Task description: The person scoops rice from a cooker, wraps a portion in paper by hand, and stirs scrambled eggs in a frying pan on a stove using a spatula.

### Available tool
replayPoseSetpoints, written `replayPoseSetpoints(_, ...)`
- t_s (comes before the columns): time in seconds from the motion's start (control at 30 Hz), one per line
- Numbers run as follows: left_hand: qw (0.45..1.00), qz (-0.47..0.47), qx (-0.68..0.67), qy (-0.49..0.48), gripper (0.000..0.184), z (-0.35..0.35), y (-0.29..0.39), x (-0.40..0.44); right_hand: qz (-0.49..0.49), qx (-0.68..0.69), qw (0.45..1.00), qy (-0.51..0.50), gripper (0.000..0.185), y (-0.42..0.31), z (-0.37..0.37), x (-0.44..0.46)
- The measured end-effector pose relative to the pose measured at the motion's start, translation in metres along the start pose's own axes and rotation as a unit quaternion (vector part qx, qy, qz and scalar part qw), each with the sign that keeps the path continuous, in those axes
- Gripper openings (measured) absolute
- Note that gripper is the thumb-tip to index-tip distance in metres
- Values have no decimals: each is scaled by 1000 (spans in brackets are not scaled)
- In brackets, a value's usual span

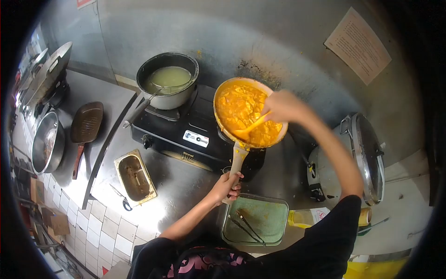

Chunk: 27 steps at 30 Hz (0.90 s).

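Two-handed hold: left hand [225, 188] closed on pan handle [238, 161], toward six-thirty; right hand [281, 107] gripping spatula [248, 131], blade toward eight o'clock; "Rinnai" on stove [163, 142].

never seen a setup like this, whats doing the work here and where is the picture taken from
There is no machine here, just a person's bare hands. The single picture comes from a camera worn on the head, looking down. The left hand grips the handle of a pan of orange food; the right hand holds a yellow utensil in it. On the black stove sits a pot of pale liquid. Nearer are a metal tray and tongs in a green basket.
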<state>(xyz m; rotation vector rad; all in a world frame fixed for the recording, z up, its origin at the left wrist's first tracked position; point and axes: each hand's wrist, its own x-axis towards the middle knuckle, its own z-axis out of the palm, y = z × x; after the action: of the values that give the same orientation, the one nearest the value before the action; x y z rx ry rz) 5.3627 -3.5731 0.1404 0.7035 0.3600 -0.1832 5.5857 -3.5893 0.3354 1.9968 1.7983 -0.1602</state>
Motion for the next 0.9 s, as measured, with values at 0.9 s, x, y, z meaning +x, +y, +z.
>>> replayPoseSetpoints(0.9,1000,-8,9,14,26,0,0,0,97,55,992,-64,19,36,4,-45)
